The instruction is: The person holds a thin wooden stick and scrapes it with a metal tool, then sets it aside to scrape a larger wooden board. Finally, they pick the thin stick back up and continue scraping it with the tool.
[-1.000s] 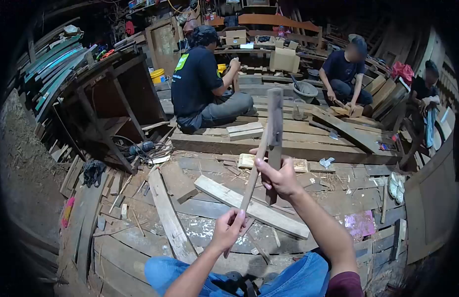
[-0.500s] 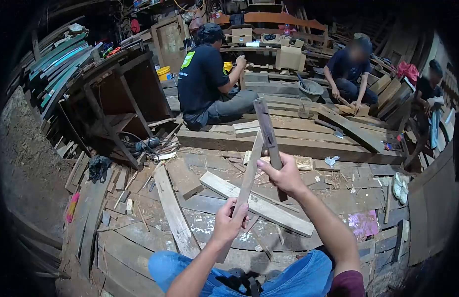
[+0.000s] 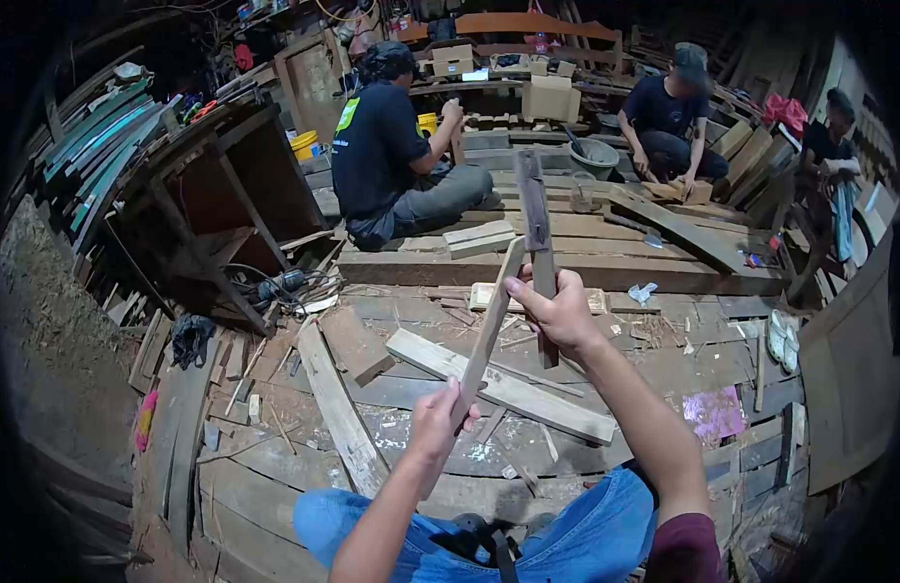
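My left hand (image 3: 438,420) is wrapped round the lower part of a narrow pale wooden slat (image 3: 495,309), which leans up and away to the right. In my right hand (image 3: 564,316) is an upright wooden bar (image 3: 534,204) with a darker upper stretch, gripped at its lower half with the thumb across toward the slat. The slat's top end overlaps the bar's left side in this view. Below both hands, a pale board (image 3: 518,389) lies slantwise on the plank floor (image 3: 265,476), and another long board (image 3: 341,413) lies to its left.
A person (image 3: 382,160) sits at the back left; another person (image 3: 668,126) works crouched at the back right, and a third person (image 3: 829,165) is at the far right. A thick beam (image 3: 566,275) crosses ahead. A wooden frame (image 3: 221,209) stands left. White footwear (image 3: 783,340) lies right.
The bar in my right hand has turned more upright, and its top has shifted right and up. My left hand has moved slightly up with the slat. The whole view has shifted slightly.
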{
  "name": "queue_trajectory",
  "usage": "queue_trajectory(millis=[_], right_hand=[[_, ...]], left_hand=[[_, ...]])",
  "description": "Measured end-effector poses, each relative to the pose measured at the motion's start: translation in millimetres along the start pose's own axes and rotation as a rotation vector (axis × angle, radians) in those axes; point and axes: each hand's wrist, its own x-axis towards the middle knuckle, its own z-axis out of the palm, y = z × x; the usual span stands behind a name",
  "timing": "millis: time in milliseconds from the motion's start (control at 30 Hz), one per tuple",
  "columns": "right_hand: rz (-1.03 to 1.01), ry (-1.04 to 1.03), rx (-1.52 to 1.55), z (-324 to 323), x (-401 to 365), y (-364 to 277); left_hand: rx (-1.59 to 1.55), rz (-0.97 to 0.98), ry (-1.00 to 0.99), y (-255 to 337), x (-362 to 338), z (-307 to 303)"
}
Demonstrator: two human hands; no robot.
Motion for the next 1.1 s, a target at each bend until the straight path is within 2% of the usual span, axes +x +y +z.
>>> queue_trajectory(millis=[67, 167, 267, 467, 633, 767, 933, 1100], right_hand=[[0.019, -0.038, 0.034, -2, 0, -1], [0.051, -0.038, 0.160, -7, 2, 1], [0.040, 0.124, 0.225, -13, 6, 0], [-0.010, 0.382, 0.271, -39, 16, 0], [0.046, 0.486, 0.201, -51, 17, 4], [0.114, 0.418, 0.120, -64, 19, 18], [0.267, 0.431, 0.050, -73, 19, 40], [0.272, 0.328, -0.016, -71, 19, 43]], left_hand=[[0.018, -0.096, -0.057, 11, -2, -1], [0.030, -0.128, -0.129, 4, 3, -8], [0.041, -0.221, -0.262, 1, 1, -10], [0.169, -0.347, -0.352, 3, -1, -6], [0.191, -0.315, -0.269, -3, 3, -4], [0.164, -0.301, -0.266, 0, 3, -1], [0.133, -0.344, -0.125, -14, 11, -4], [0.048, -0.316, -0.082, -8, 12, -3]])
